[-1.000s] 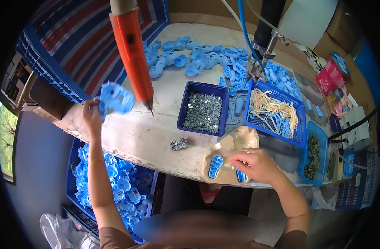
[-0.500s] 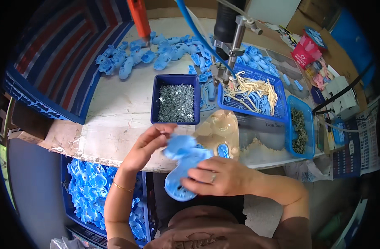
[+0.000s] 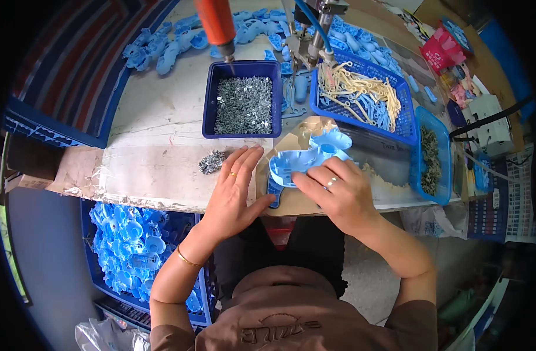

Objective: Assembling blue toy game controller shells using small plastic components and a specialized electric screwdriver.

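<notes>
My right hand (image 3: 341, 190) grips a light blue plastic shell (image 3: 297, 164), its hollow, ribbed side facing up. The shell is above a tan moulded holder (image 3: 288, 143) at the table's front. A darker blue piece (image 3: 274, 192) shows below the shell's left end, partly covered. My left hand (image 3: 235, 190) is open, fingers stretched forward over the table edge and the thumb near that piece. Beyond its fingertips lies a small heap of screws (image 3: 212, 162). A dark blue bin (image 3: 207, 111) of small metal screws stands just behind.
An orange power screwdriver (image 3: 216, 26) hangs over the bin, beside a metal fixture (image 3: 307, 47). At right are a blue basket (image 3: 361, 131) of cream and blue strips and a blue tray (image 3: 434, 196). A crate (image 3: 206, 292) of blue shells sits below left.
The blue shell has gone from above my lap forward to the holder, in my right hand. My left hand has come away from it and lowered to the table. A screw heap now shows.
</notes>
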Action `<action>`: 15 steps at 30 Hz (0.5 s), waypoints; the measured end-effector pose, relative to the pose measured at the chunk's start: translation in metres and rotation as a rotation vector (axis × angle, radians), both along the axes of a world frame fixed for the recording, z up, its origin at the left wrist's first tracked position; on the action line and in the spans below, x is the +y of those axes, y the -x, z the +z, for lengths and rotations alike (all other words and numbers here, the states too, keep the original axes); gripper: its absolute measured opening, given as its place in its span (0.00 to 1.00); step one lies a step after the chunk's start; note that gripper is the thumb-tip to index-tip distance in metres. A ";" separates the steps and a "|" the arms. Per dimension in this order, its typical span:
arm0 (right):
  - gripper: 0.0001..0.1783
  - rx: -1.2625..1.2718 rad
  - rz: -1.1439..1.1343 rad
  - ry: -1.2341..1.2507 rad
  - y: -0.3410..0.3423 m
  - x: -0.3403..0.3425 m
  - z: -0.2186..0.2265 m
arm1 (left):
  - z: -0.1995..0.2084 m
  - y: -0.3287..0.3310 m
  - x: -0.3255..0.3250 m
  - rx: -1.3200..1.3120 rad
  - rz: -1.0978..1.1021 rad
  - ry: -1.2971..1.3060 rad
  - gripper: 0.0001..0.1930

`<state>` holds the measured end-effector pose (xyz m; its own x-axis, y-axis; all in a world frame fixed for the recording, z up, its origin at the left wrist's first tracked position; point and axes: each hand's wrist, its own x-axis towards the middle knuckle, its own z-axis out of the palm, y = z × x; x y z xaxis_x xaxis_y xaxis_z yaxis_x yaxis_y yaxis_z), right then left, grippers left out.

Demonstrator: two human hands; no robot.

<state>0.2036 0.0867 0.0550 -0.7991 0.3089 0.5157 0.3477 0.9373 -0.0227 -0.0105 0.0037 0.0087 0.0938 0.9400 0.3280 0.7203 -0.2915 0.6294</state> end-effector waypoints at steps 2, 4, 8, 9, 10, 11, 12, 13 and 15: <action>0.19 -0.124 -0.037 0.073 -0.001 -0.002 -0.018 | -0.003 -0.001 -0.001 0.019 0.013 0.054 0.42; 0.21 -0.143 -0.055 0.105 0.001 -0.011 -0.030 | -0.003 -0.002 -0.002 0.013 0.004 0.048 0.41; 0.26 -0.270 -0.071 0.235 -0.001 -0.016 -0.026 | -0.001 0.000 -0.003 0.015 0.001 0.053 0.41; 0.26 -0.271 -0.074 0.239 -0.001 -0.016 -0.024 | -0.002 0.000 -0.002 0.014 -0.002 0.057 0.41; 0.27 -0.283 -0.073 0.253 0.000 -0.014 -0.023 | -0.002 0.000 -0.002 0.016 -0.001 0.054 0.40; 0.28 -0.296 -0.073 0.267 0.000 -0.012 -0.022 | -0.003 0.000 -0.001 0.018 0.001 0.051 0.40; 0.28 -0.297 -0.078 0.269 -0.001 -0.009 -0.023 | -0.003 -0.001 -0.001 0.017 -0.004 0.053 0.40; 0.28 -0.322 -0.067 0.294 -0.001 -0.006 -0.023 | -0.004 -0.002 0.000 0.003 0.002 0.067 0.40; 0.28 -0.345 -0.070 0.317 -0.001 -0.001 -0.021 | -0.004 -0.005 0.001 -0.011 -0.006 0.078 0.40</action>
